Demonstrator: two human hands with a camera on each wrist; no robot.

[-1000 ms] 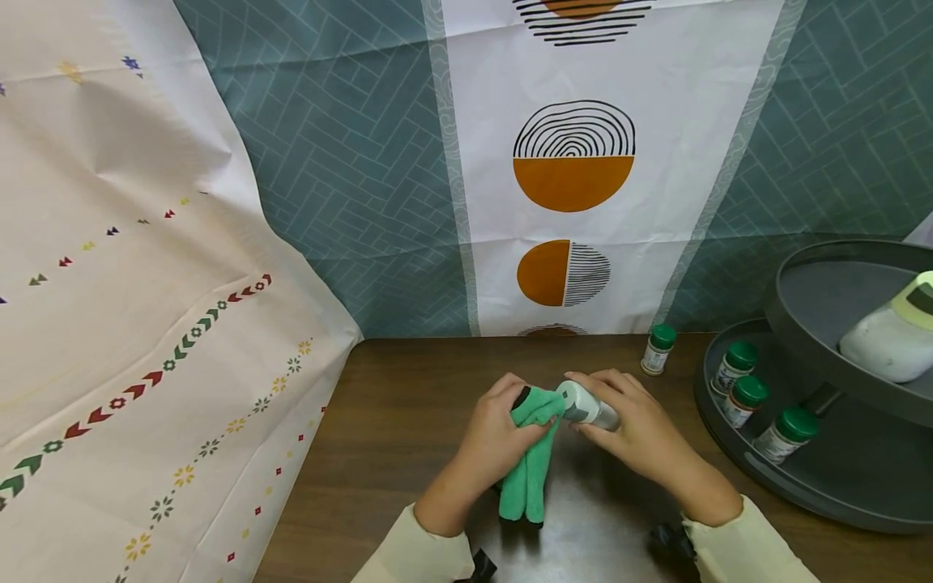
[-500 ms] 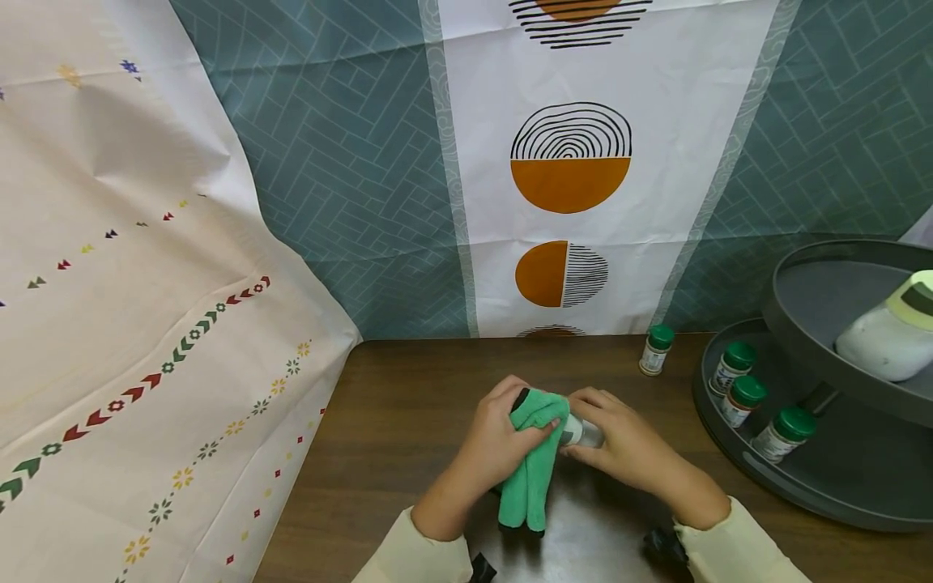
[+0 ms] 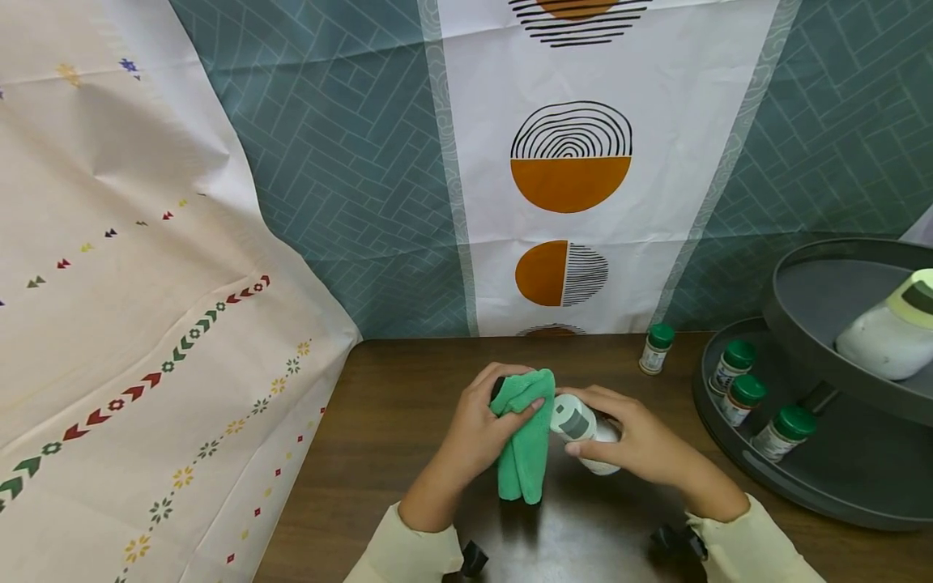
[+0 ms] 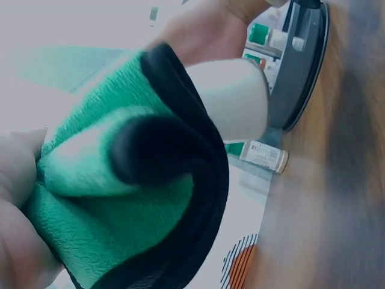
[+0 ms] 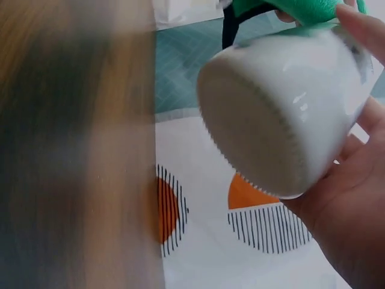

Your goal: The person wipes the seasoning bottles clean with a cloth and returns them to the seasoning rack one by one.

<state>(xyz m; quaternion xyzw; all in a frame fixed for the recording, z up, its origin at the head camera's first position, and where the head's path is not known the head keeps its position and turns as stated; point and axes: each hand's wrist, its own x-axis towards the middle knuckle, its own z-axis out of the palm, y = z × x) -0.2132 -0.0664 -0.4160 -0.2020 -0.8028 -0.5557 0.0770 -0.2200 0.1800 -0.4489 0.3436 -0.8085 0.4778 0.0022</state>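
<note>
My left hand (image 3: 477,425) grips a folded green cloth (image 3: 530,441) with dark edging, which hangs down in front of the fingers. In the left wrist view the cloth (image 4: 120,223) fills the middle, its black trim curling over. My right hand (image 3: 641,437) holds a white bottle (image 3: 603,453) with a grey-marked top, tilted toward the cloth, thumb on the near side. The right wrist view shows the bottle's (image 5: 301,102) round base, with the palm (image 5: 355,198) behind it. In the head view the bottle's top is right beside the cloth; whether they touch I cannot tell.
At the right stands a dark two-tier tray (image 3: 824,506), with several green-capped jars (image 3: 783,433) on its lower level and a white and pale-green container (image 3: 885,336) above. Another green-capped jar (image 3: 655,350) stands on the wooden table (image 3: 408,380) by the patterned backdrop.
The cloth and left hand have moved slightly left and up. The bottle, partly behind the cloth half a second ago, now shows its top, and its base has swung toward me.
</note>
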